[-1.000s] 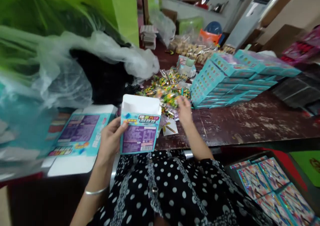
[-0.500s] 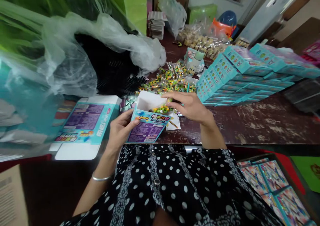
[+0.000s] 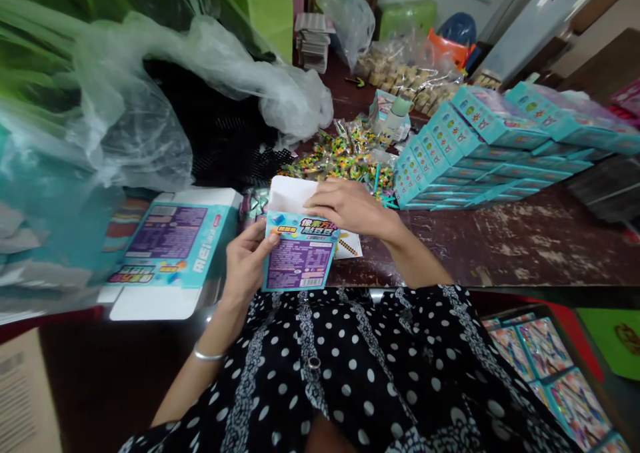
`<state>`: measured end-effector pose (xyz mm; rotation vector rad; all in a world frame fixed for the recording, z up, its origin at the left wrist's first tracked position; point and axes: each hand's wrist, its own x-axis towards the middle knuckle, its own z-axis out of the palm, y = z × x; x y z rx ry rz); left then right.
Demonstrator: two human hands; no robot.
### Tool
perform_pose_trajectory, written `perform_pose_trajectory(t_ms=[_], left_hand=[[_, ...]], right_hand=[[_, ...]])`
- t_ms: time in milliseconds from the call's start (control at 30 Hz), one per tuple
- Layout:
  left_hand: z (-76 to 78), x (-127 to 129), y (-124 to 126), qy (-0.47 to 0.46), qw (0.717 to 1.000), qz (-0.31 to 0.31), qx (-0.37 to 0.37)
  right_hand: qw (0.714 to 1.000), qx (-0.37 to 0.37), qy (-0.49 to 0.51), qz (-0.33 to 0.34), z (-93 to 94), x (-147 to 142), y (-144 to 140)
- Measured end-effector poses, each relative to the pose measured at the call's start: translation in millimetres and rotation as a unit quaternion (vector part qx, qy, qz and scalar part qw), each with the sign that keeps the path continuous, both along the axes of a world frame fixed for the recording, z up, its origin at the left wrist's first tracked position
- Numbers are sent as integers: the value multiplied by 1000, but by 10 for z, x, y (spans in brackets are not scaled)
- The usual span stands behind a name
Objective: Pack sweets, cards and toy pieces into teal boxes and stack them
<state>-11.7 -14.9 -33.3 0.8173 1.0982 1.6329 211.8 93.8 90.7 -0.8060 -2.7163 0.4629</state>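
Holding a small teal box upright at the near edge of the dark wooden surface, the left hand clamps its left side, thumb on the printed face and the other fingers hidden behind. That face carries a band of coloured Chinese characters above a purple panel of small white print and a barcode; none of it is sharp enough to read. The right hand lies across the open top of the box, its fingers curled together over the rim beside the raised white flap. A flattened box of the same print lies just to the left on the surface, with large letters along one side. Beyond the hands sits a heap of small bright packets, and to the right a stack of teal boxes.
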Motion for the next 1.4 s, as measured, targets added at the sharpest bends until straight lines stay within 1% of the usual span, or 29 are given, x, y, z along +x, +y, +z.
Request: perform_pose_trajectory(t_ms=[67,133,233,333,400,467,533,600,667,700,800,833,900,1000,1100,1200,1267,1333,1367,1400], left_hand=[[-39,-1,-10,-6,1000,3,-7],[-82,2,-22,1,1000,5,-7],[-156,42,-61,20,999,25,1],[-226,136,-139,35,999,28,6],[-260,205,-203,44,999,13,5],[-284,250,-261,55,998,-15,-2],[-309,254,-297,63,997,-42,-8],[-349,218,-304,65,996,-55,-12],[-412,162,-281,59,997,-52,-12],[-449,136,-260,54,997,-52,-14],[-563,101,-177,44,997,-53,-32],[-591,105,-148,50,997,-51,-39],[-626,126,-97,79,995,-39,-45],[-627,152,-36,128,990,-33,-41],[-600,133,42,175,984,-21,-26],[-571,100,150,219,976,15,15],[-554,97,211,217,974,45,44],[-531,104,241,189,977,73,60],[-513,105,247,176,979,81,58],[-489,99,248,171,981,78,54]], right_hand=[[999,-12,25,-27,-55,41,-26],[998,-14,41,-37,-98,66,-66],[999,20,33,-16,-142,106,-124],[999,38,33,-17,-193,157,-144],[1000,12,23,-17,-259,189,-124],[999,-38,6,-7,-359,229,-86],[996,-79,33,-22,-493,291,-55],[984,-86,129,-86,-666,372,-64],[954,-103,239,-148,-880,443,-140],[937,-134,278,-162,-997,463,-204],[899,-249,320,-164,-1332,431,-464],[894,-263,322,-169,-1418,395,-552],[896,-243,322,-184,-1529,310,-688],[905,-201,312,-210,-1572,221,-741],[907,-170,302,-238,-1572,199,-653],[907,-125,322,-243,-1611,175,-543],[886,-128,362,-259,-1655,134,-501],[849,-164,412,-286,-1691,84,-485],[831,-186,435,-294,-1699,62,-481],[819,-207,449,-292,-1698,46,-474]])
